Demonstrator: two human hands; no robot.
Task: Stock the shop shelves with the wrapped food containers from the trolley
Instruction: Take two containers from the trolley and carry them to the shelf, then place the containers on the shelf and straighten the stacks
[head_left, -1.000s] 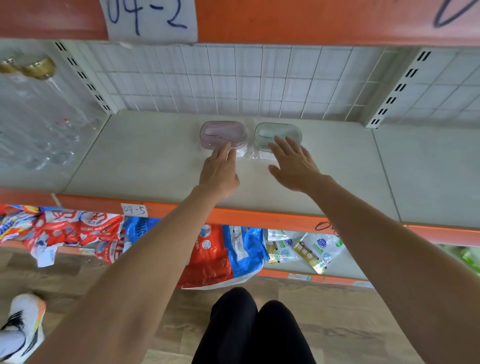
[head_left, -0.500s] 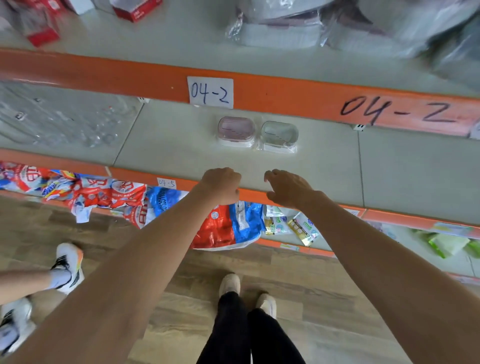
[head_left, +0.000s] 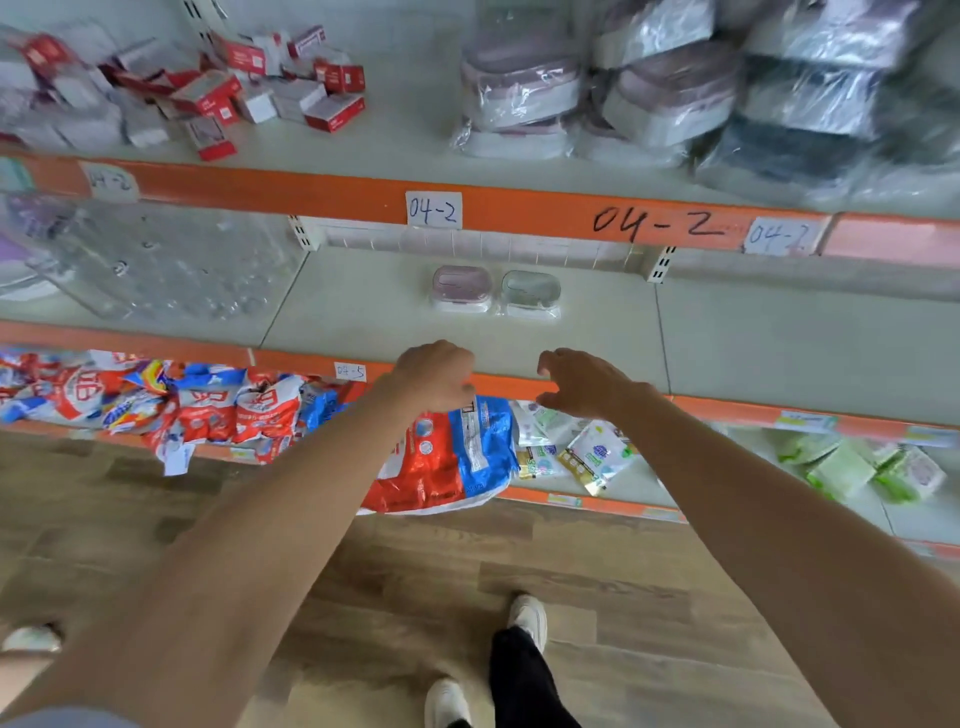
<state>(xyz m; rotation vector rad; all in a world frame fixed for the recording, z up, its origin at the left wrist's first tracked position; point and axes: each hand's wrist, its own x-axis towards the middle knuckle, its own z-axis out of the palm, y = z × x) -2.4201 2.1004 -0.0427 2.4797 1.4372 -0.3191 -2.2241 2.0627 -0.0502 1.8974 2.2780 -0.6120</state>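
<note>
Two small wrapped food containers stand side by side on the pale middle shelf: a pink-lidded one on the left and a green-lidded one on the right. My left hand hovers in front of the shelf's orange edge with fingers loosely curled, holding nothing. My right hand hangs beside it, fingers bent and relaxed, also holding nothing. Both hands are well short of the containers. The trolley is out of view.
The upper shelf holds stacks of larger wrapped containers at right and red-and-white boxes at left. Clear plastic goods fill the middle shelf's left. Coloured bags overhang the lower shelf. Another person's shoe is at lower left.
Both hands let go of the two containers and drew back from the shelf. My head rose and pulled away, so the upper shelf now shows.
</note>
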